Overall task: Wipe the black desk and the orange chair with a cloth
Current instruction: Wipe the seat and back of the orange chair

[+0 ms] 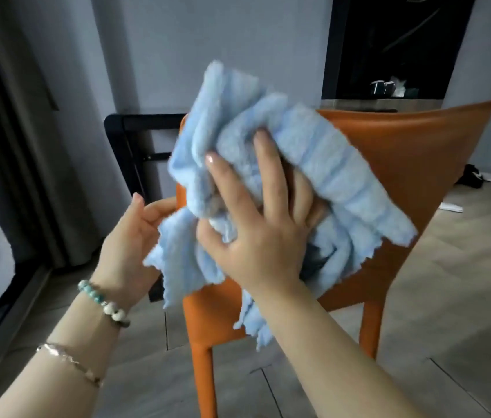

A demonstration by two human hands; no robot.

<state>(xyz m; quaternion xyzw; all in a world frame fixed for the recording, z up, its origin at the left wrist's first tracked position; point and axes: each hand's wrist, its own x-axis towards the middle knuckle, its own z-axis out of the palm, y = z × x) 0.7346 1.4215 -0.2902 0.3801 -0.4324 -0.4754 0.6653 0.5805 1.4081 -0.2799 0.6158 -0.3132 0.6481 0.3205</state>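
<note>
A light blue fluffy cloth (313, 152) is bunched up in the air in front of the orange chair (413, 152). My right hand (256, 233) grips the cloth's middle, fingers spread and dug into its folds. My left hand (129, 239) holds the cloth's lower left edge between thumb and fingers, close to the chair's left side. The cloth hides much of the chair's back and seat. A black desk frame (123, 131) stands behind the chair on the left.
A dark curtain and window fill the left side. Behind the chair is a grey wall and a dark recess with small items on a counter (386, 87). Black and white things (473, 176) lie on the wood floor at right.
</note>
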